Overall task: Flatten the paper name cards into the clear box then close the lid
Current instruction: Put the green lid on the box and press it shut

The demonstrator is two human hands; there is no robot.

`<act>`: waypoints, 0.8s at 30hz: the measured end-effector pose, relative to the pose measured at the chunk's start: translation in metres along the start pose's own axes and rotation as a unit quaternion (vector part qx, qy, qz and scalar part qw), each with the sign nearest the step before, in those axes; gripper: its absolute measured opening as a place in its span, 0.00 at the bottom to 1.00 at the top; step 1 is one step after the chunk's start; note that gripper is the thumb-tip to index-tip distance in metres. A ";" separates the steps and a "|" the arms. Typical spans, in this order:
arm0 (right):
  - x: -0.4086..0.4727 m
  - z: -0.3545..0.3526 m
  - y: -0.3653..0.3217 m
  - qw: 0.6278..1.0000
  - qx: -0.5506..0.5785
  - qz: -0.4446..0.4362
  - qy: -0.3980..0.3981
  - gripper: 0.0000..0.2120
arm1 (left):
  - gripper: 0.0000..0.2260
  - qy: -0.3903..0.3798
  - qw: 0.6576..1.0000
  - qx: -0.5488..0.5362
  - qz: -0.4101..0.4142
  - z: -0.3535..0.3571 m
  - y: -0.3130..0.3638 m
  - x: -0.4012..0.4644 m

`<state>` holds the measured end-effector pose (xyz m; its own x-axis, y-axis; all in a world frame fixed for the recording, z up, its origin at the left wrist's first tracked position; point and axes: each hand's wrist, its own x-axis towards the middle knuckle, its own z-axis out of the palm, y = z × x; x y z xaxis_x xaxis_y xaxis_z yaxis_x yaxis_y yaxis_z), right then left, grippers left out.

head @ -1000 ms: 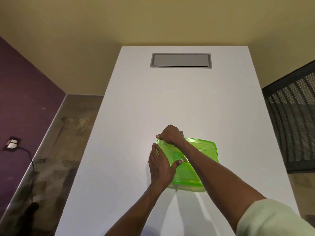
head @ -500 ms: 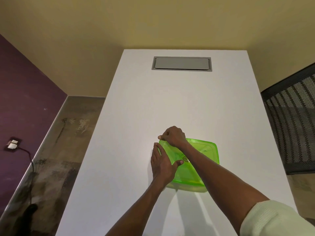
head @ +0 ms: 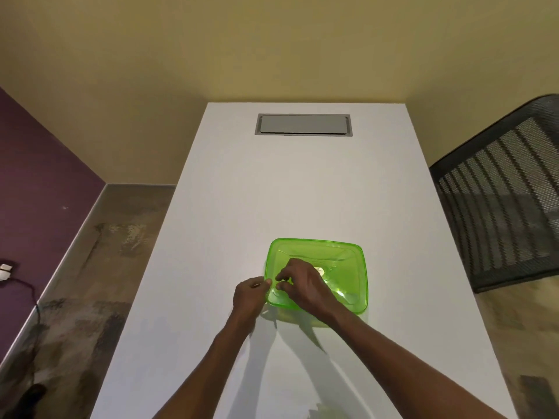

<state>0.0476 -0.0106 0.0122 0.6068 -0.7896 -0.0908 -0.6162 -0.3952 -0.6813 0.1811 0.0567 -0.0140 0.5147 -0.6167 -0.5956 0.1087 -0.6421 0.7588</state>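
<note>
A translucent green lid (head: pixel 338 255) lies flat on top of the clear box (head: pixel 305 320), of which only a strip shows under the lid's near edge. No name cards can be made out through the green plastic. My left hand (head: pixel 249 297) is at the lid's left rim, with its fingers curled and pinching the edge. My right hand (head: pixel 305 285) rests on top of the lid's near-left part. Its fingers are bent and apart, and their tips press down close to the left rim, right beside my left hand's fingers.
The box stands on a long white table (head: pixel 272 192) with a grey hatch (head: pixel 303 124) set in at the far end. A black mesh chair (head: pixel 499 192) stands to the right. On the left, the floor and a purple wall with a socket and cable (head: pixel 4 270).
My right hand left the lid's far-left corner and came down onto the near-left part. My left hand slid off the lid top to its left rim and curled. The lid now lies level.
</note>
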 end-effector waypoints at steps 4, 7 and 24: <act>-0.009 0.017 -0.008 0.999 -0.028 0.007 -0.040 0.07 | 0.03 -0.029 0.991 -0.113 -0.071 -0.010 -0.015 -0.010; -0.011 0.026 -0.012 0.998 0.004 0.058 -0.010 0.04 | 0.04 -0.039 0.986 -0.138 -0.087 -0.012 -0.016 -0.011; -0.015 0.044 -0.010 0.986 -0.163 -0.024 -0.023 0.14 | 0.08 0.036 0.997 0.065 0.000 0.001 -0.022 -0.012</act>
<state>0.0666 0.0263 -0.0112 0.6569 -0.7471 -0.1018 -0.7099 -0.5674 -0.4172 0.1714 0.0780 -0.0235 0.5752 -0.5857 -0.5710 -0.0003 -0.6982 0.7159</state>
